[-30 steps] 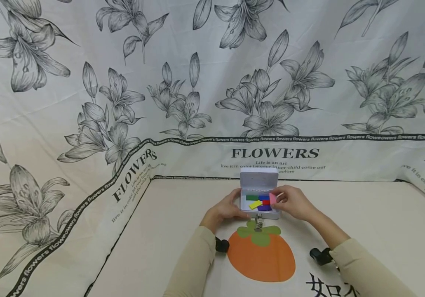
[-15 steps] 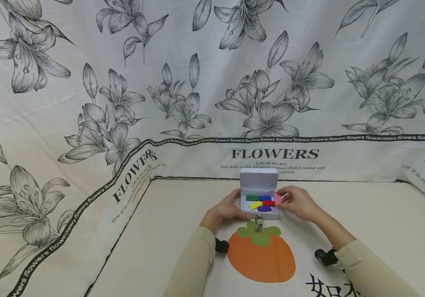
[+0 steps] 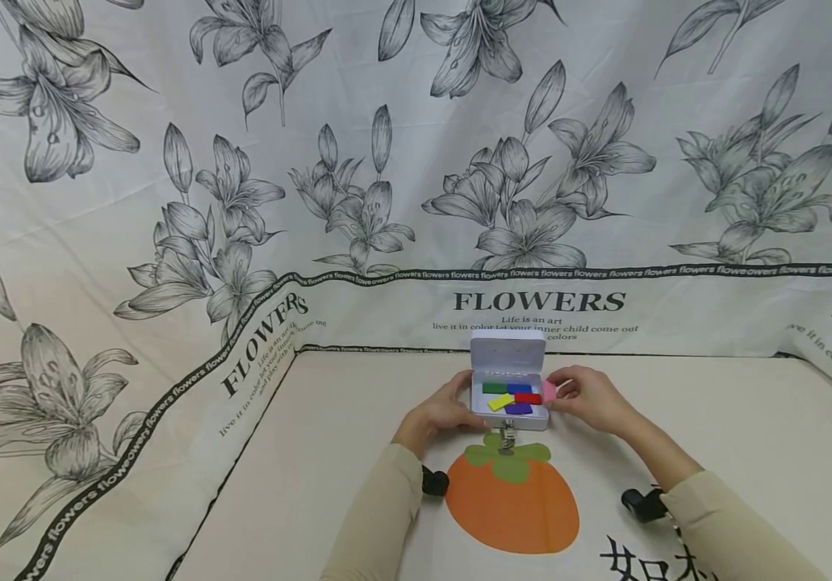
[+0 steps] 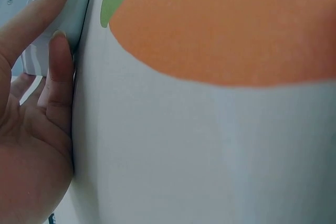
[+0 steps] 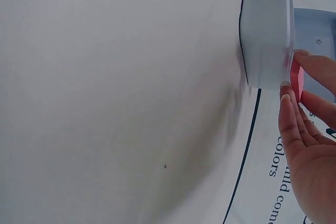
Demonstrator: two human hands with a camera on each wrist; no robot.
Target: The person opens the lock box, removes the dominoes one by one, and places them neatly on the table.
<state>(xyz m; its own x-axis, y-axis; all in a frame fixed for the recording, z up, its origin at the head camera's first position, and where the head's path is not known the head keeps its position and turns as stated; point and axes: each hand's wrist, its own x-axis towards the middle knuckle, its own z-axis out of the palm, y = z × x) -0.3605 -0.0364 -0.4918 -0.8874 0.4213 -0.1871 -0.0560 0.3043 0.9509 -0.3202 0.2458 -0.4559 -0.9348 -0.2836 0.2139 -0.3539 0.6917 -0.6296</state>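
Observation:
A small white metal box stands with its lid raised on the table. Inside lie a green block, a blue block, a yellow block, a red block and a purple block. My left hand grips the box's left end, thumb on the near side. Between thumb and fingertips, my right hand pinches a pink block at the box's right rim. In the right wrist view, its other fingertips reach the box's end wall.
A silver combination padlock hangs at the front of the box. Below it, the pale tablecloth carries an orange persimmon print. A flower-printed curtain rises right behind the box.
My right hand has moved right with the pink block, from over the box to its right rim, uncovering more of the red block. The left hand has stayed in place.

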